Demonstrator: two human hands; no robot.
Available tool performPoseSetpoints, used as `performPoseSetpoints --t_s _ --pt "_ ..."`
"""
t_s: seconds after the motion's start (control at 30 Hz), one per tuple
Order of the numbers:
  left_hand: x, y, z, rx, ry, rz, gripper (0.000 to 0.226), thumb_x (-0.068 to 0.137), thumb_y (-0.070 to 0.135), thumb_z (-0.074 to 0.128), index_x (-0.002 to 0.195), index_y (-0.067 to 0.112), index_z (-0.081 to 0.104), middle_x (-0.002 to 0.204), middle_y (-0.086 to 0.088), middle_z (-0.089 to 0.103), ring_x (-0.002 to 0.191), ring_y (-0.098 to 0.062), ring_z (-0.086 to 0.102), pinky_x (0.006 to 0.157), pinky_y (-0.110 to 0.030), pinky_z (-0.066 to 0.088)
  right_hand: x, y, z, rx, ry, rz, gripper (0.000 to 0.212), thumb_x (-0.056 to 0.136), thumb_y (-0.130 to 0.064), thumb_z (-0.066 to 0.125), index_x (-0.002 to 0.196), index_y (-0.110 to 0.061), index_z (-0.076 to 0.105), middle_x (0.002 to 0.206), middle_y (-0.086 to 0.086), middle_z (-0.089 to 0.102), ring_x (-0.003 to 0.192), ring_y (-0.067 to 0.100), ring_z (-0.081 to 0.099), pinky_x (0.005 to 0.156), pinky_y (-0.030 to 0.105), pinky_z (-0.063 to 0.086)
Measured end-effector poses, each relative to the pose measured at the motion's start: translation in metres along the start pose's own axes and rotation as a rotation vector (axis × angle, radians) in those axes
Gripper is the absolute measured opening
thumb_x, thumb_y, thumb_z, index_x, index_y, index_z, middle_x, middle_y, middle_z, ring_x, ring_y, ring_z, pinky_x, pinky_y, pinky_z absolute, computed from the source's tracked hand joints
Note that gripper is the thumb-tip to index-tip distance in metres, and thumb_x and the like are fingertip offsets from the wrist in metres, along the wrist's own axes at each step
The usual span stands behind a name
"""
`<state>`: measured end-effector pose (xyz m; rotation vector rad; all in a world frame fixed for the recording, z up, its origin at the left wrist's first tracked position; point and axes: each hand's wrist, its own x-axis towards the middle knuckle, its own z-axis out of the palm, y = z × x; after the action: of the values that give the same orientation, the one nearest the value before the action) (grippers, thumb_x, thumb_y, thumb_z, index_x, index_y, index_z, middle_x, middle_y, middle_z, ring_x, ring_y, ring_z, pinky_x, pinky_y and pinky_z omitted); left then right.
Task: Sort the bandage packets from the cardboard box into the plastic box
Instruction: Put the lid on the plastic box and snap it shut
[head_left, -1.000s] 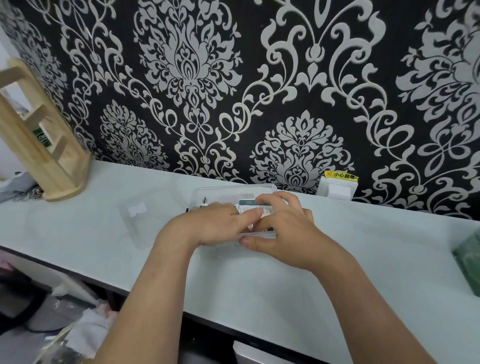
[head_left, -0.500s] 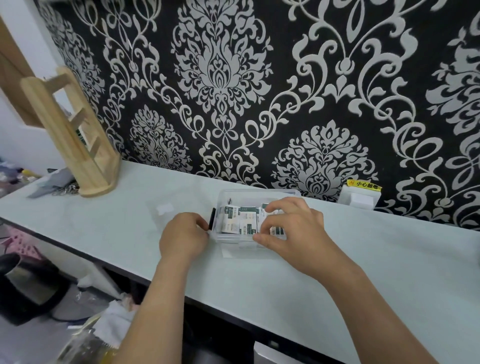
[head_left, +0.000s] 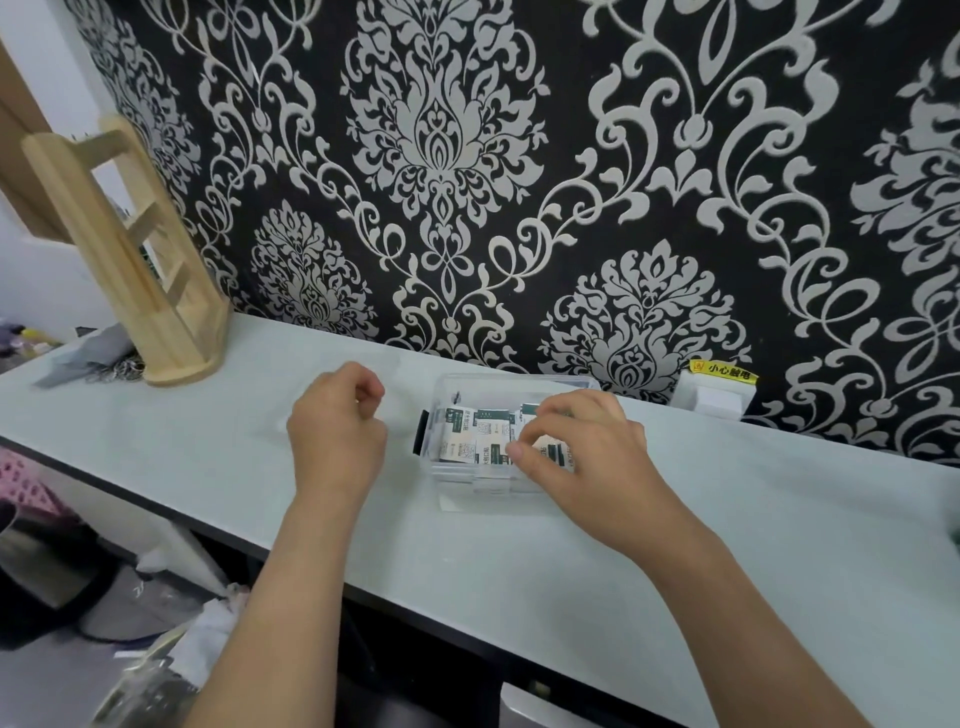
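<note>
head view: the clear plastic box (head_left: 511, 378) sits on the pale desk (head_left: 727, 530), close to the patterned wall, with no lid on it. green-and-white bandage packets (head_left: 465, 434) stand packed in rows inside, filling what shows of its left and middle. the right hand (head_left: 587, 457) is down in the right part of the box. its thumb is on the near side and its fingers curve over the far side, pinching packets there. the left hand (head_left: 337, 431) hangs above the desk just left of the box, fingers curled in, with nothing visible in them.

the box looks full, so the sorting seems nearly done. what is left is probably settling the packets under the right hand.

the cardboard box is not in view, so i cannot tell whether any packets remain in it. the right hand hides the right end of the plastic box. a faint clear shape on the desk by the left hand may be a lid, but it is too washed out to say. the packet print is too small to read. a wooden rack (head_left: 150, 270) stands at the far left.
</note>
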<state>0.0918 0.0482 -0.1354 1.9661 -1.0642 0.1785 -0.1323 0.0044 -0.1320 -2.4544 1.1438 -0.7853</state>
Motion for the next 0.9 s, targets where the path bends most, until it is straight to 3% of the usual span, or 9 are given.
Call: performPoseSetpoints --t_s 0.2,0.33,0.43,0.5,0.57,0.63,0.7,0.8,0.9 --pt "-0.012 0.072 -0.030 -0.259 0.102 0.375 0.032 0.068 -0.016 0.060 0.073 0.015 0.065 0.071 0.013 0.053 0.065 0.004 0.046 0.062 -0.005 0.035 0.003 -0.008 -0.006 0.193 0.222 0.078 0.024 0.093 -0.041 0.055 0.114 -0.032 0.064 0.117 -0.023 0.055 0.117 -0.006 0.039 0.107 0.035 0.029" --pt "-0.042 0.130 -0.035 -0.421 -0.032 0.593 0.028 0.066 -0.011 0.060 0.075 0.013 0.069 0.075 0.004 0.062 0.068 -0.006 0.052 0.065 -0.016 0.043 0.007 -0.008 -0.015 0.819 0.220 0.239 0.038 0.093 -0.029 0.060 0.130 -0.018 0.056 0.126 -0.009 0.062 0.119 0.002 0.055 0.102 0.028 0.045" --pt "-0.068 0.163 -0.038 -0.614 -0.256 0.627 0.033 0.064 -0.016 0.059 0.073 0.013 0.070 0.076 0.003 0.063 0.073 -0.006 0.056 0.068 -0.014 0.043 0.003 0.002 -0.030 1.023 0.288 0.278 0.015 0.096 -0.002 0.048 0.099 -0.008 0.062 0.093 -0.001 0.068 0.094 0.019 0.065 0.084 0.029 0.052" --pt "-0.078 0.175 -0.043 -0.773 -0.454 0.558 0.035 0.069 -0.019 0.060 0.070 0.015 0.069 0.075 0.005 0.064 0.072 -0.004 0.058 0.069 -0.014 0.044 -0.001 0.017 -0.042 1.091 0.307 0.356 0.026 0.091 0.010 0.048 0.083 -0.012 0.060 0.083 0.001 0.064 0.087 0.026 0.063 0.085 0.039 0.052" --pt "-0.080 0.180 -0.046 -0.960 -0.644 0.466 0.043 0.073 -0.023 0.059 0.067 0.018 0.067 0.072 0.008 0.065 0.070 -0.004 0.060 0.069 -0.016 0.047 -0.003 0.032 -0.053 1.222 0.215 0.322 0.011 0.084 -0.006 0.061 0.093 -0.001 0.058 0.097 0.018 0.059 0.106 0.038 0.058 0.095 0.050 0.047" --pt "-0.076 0.179 -0.046 -1.159 -0.688 0.370 0.044 0.071 -0.023 0.061 0.065 0.020 0.067 0.071 0.007 0.066 0.068 -0.005 0.062 0.067 -0.017 0.049 -0.006 0.041 -0.065 1.392 0.183 0.329 0.037 0.087 -0.023 0.060 0.113 0.003 0.052 0.112 0.025 0.057 0.112 0.035 0.055 0.095 0.048 0.043" --pt "-0.065 0.172 -0.044 -1.360 -0.641 0.204 0.036 0.069 -0.014 0.064 0.062 0.020 0.070 0.071 0.004 0.067 0.067 -0.008 0.061 0.066 -0.019 0.050 -0.007 0.046 -0.075 1.424 0.237 0.396 0.025 0.094 -0.025 0.054 0.111 -0.007 0.055 0.102 0.013 0.064 0.095 0.022 0.060 0.085 0.035 0.045" --pt "-0.046 0.154 -0.035 -1.583 -0.478 -0.178 0.022 0.069 -0.004 0.070 0.071 0.017 0.071 0.080 -0.003 0.067 0.073 -0.013 0.061 0.070 -0.024 0.055 -0.010 0.047 -0.072 1.209 0.301 0.438 0.009 0.094 -0.023 0.059 0.092 -0.016 0.064 0.077 -0.004 0.065 0.071 0.010 0.058 0.066 0.023 0.041" --pt "-0.031 0.123 -0.021 -1.480 -0.253 -0.484 0.015 0.079 0.001 0.067 0.088 0.012 0.071 0.091 -0.007 0.072 0.087 -0.020 0.069 0.083 -0.033 0.057 -0.008 0.045 -0.062 0.990 0.377 0.488 0.007 0.091 -0.019 0.065 0.086 -0.014 0.066 0.063 -0.004 0.066 0.059 0.011 0.062 0.055 0.020 0.041"
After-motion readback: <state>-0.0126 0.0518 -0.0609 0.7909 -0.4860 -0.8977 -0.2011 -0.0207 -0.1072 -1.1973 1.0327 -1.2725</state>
